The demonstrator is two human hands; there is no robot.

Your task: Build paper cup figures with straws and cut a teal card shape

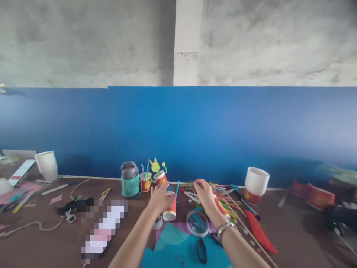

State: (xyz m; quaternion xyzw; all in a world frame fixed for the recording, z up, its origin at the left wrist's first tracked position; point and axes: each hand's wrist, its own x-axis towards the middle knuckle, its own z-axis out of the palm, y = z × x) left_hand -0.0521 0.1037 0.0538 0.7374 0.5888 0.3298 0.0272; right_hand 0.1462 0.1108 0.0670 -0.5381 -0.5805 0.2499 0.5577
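My left hand [161, 198] is curled over a red-and-white paper cup [170, 209] that lies tipped with its white base toward me. The thumb rests along the cup, and a blue stick [177, 188] pokes up beside it. Over a heap of coloured sticks [192, 196], my right hand [205, 194] has thumb and fingertips pinched together; whatever is between them is too small to make out. Below the right wrist lies another red paper cup [221, 208], partly hidden. Between my arms are a tape roll [197, 224] and black-handled scissors [201, 251] on blue sheets [173, 253].
Behind the left hand stand a cup with a green animal figure [156, 166], a cup with sticks [145, 182] and a teal flask [129, 182]. White cups [256, 182] stand to the right, near a red strip [259, 232]. A blue partition [195, 130] borders the table.
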